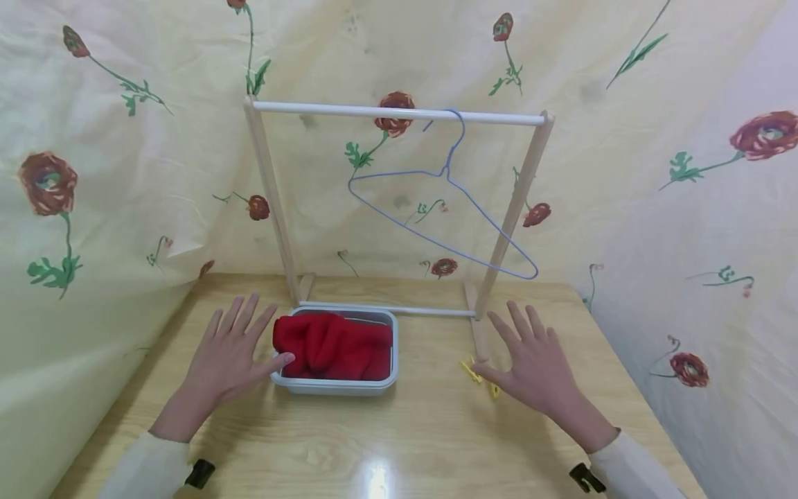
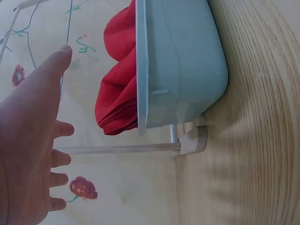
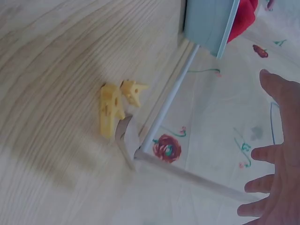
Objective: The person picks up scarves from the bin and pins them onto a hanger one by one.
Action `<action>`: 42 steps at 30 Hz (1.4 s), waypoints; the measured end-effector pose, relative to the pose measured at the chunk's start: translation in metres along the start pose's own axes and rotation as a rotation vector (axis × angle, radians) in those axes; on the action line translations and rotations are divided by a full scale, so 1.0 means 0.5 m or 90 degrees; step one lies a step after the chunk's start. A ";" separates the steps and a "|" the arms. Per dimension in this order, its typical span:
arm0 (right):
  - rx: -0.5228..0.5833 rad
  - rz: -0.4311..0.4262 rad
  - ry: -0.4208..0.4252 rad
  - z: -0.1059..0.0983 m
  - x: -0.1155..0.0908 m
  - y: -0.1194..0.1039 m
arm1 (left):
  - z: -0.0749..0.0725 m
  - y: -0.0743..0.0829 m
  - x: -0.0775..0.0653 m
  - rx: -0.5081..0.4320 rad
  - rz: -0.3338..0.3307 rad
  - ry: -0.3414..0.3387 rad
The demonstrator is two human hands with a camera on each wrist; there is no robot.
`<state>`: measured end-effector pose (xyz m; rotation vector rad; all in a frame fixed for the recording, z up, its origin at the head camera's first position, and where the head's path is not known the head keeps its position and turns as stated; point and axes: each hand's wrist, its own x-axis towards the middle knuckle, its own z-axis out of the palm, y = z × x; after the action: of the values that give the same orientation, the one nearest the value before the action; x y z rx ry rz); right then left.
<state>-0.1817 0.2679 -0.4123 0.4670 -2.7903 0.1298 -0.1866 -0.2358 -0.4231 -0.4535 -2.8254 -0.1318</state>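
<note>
My left hand (image 1: 227, 357) is spread above the table at the left of a light blue-grey plastic basin (image 1: 339, 389). Its thumb overlaps the basin's left rim in the head view; the left wrist view shows the hand apart from it. Folded red cloth (image 1: 337, 343) fills the basin and rises over the rim. On the right, my right hand (image 1: 536, 364) hovers with fingers spread, holding nothing. Near its thumb lie two yellow clothespins (image 3: 108, 110), partly hidden by the hand in the head view. A blue wire hanger (image 1: 430, 239) hangs by its hook from the rack's top bar.
The small clothes rack (image 1: 271, 201), with wooden side posts and a white top bar (image 1: 337, 109), stands at the back of the wooden table (image 1: 399, 443). Its low crossbar (image 1: 430, 311) runs just behind the basin. Flower-printed cloth (image 1: 125, 229) encloses the back and both sides.
</note>
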 end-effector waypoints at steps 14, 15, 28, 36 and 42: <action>0.091 -0.076 0.023 0.046 0.048 -0.068 | 0.023 -0.002 0.016 -0.093 -0.025 -0.027; 0.098 -0.081 0.026 0.051 0.051 -0.072 | 0.026 -0.003 0.016 -0.095 -0.026 -0.025; 0.190 -0.104 -0.005 0.103 0.075 -0.138 | 0.058 -0.008 0.008 -0.133 -0.041 0.011; 0.251 -0.099 -0.019 0.132 0.084 -0.163 | 0.069 -0.009 0.005 -0.166 -0.053 0.038; 0.283 -0.095 -0.055 0.154 0.086 -0.178 | 0.081 -0.006 0.000 -0.197 -0.084 0.036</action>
<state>-0.2131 0.1600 -0.4685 0.7973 -2.7913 0.7192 -0.1978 -0.2331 -0.4623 -0.3199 -2.7851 -0.6036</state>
